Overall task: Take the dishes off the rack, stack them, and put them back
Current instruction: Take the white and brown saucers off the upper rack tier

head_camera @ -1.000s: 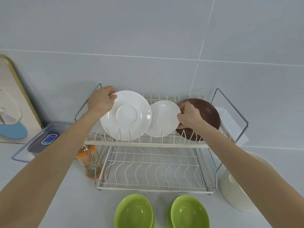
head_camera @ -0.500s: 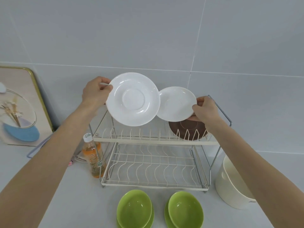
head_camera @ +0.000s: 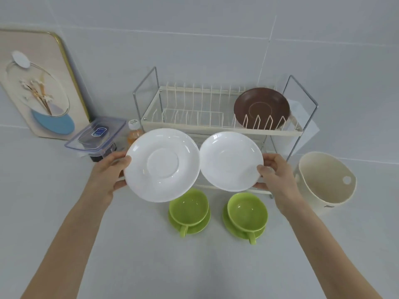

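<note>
My left hand (head_camera: 108,175) grips the left rim of a large white plate (head_camera: 162,165), held above the counter in front of the rack. My right hand (head_camera: 276,175) grips the right rim of a smaller white plate (head_camera: 231,161). The two plates sit side by side, their edges almost touching. Behind them stands a two-tier wire dish rack (head_camera: 222,128). A brown plate (head_camera: 261,107) stands upright in the right end of its top tier. The rack's lower tier is mostly hidden by the plates.
Two green cups on green saucers (head_camera: 189,210) (head_camera: 246,214) sit on the counter below the plates. A cream tub (head_camera: 326,180) stands at right. At left are a clear lidded container (head_camera: 97,134), an orange bottle (head_camera: 134,132) and a framed picture (head_camera: 41,83) against the wall.
Both hands have lifted the white plates off the top tier and brought them down and toward me, in front of the rack. The brown plate stays in the rack.
</note>
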Demonstrator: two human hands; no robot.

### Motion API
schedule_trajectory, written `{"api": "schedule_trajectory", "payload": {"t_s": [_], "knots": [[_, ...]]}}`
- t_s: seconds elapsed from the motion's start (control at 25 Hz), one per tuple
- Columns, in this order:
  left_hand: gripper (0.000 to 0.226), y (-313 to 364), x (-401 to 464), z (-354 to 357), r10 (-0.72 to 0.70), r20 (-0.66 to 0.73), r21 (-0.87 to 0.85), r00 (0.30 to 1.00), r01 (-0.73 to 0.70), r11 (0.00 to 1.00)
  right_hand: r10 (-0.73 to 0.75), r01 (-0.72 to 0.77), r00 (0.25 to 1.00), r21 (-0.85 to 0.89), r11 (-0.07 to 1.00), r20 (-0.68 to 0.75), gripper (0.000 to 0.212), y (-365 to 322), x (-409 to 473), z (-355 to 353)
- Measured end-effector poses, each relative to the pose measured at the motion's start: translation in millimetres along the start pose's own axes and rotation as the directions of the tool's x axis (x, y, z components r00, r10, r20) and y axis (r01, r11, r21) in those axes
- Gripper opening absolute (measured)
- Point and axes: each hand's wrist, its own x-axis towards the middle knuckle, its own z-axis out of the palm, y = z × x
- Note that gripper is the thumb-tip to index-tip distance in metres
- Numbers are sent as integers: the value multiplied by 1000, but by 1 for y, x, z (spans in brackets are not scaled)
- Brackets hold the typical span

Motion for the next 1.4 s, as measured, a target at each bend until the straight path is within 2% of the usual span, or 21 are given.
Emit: {"api": "schedule_trajectory", "payload": {"t_s": [0.2, 0.4, 0.6, 0.72, 1.0, 1.08, 1.2, 1.4], "knots": [[13, -73, -40, -32, -183, -29, 1, 983, 183, 983, 162, -162, 987, -15, 987, 16, 22, 65, -41, 2], [14, -131, -79, -48, -346, -90, -37, 934, 344, 938, 285, -282, 958, -93, 955, 25, 23, 113, -73, 1], [11, -161, -100, -60, -426, -118, -57, 897, 423, 905, 410, -403, 912, -149, 903, 18, 23, 144, -97, 5], [18, -173, -105, -63, -461, -137, -61, 877, 457, 887, 463, -454, 886, -164, 876, 15, 23, 156, -104, 9], [10, -179, -101, -55, -482, -165, -87, 860, 474, 876, 507, -498, 862, -180, 848, 6, 23, 163, -104, 19], [14, -178, -96, -50, -461, -185, -59, 868, 459, 887, 511, -501, 859, -188, 845, 10, 23, 161, -102, 20], [28, -179, -88, -45, -415, -215, 46, 884, 434, 900, 490, -471, 872, -259, 843, 9, 22, 157, -103, 19], [32, -180, -83, -42, -305, -235, 358, 923, 374, 855, 426, -329, 903, -560, 760, 48, 35, 150, -105, 20]]}}
